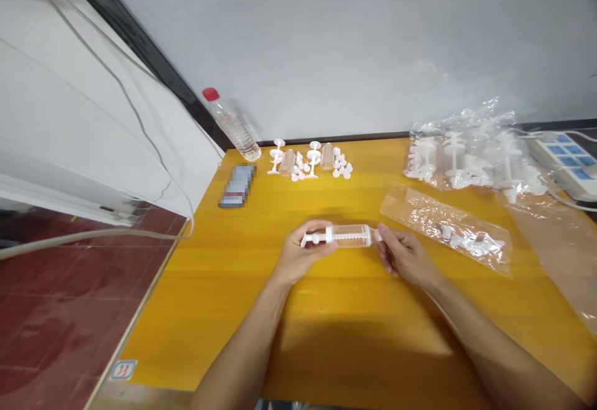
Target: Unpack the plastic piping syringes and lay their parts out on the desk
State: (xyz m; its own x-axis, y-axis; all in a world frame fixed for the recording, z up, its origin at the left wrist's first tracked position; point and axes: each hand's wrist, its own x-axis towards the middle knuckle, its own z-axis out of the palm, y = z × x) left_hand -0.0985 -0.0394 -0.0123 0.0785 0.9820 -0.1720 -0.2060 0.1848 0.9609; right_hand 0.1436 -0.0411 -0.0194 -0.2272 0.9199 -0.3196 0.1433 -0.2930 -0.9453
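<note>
Above the middle of the table, a clear plastic syringe-like tube (351,236) with a white collar and a white plunger rod lies level between my hands. My left hand (298,251) is closed around its collar end, where the white handle sticks out to the left. The fingers of my right hand (401,251) pinch the narrow tip at the other end. Behind them stand white plungers (313,160), clear barrels (288,162) and several small white caps (342,166).
A bottle with a red cap (233,127) and a phone (237,186) are at the back left. Clear bags of white parts (466,155), a flat bag (448,229) and a power strip (569,161) occupy the right. A cable (140,234) hangs beside the table's left edge.
</note>
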